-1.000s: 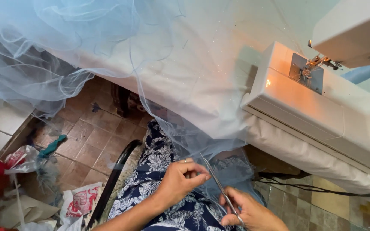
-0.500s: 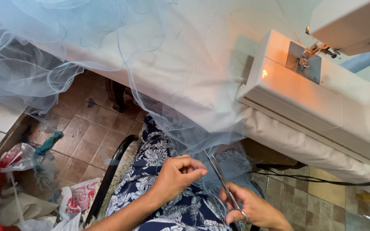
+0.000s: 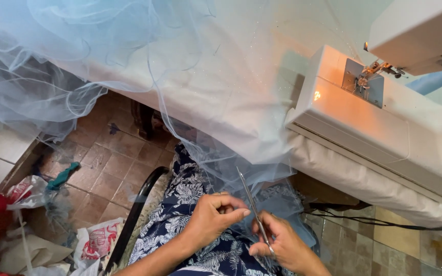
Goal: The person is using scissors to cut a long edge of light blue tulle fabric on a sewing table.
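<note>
A white-covered table (image 3: 333, 168) is carrying a white sewing machine (image 3: 384, 122), with pale blue tulle (image 3: 144, 66) spreading left of the machine and spilling over the table's front edge. Below and left of the machine, crumpled plastic bags (image 3: 93, 240) are lying on the brown tiled floor (image 3: 113, 163).

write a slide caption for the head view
Right hand holds scissors, left hand pinches tulle beside sewing machine.

Two hands are seen: a left hand (image 3: 212, 217) and a right hand (image 3: 281, 244). One pair of scissors (image 3: 254, 208), one sewing machine (image 3: 384, 110) and one tulle sheet (image 3: 144, 71) are counted.
</note>
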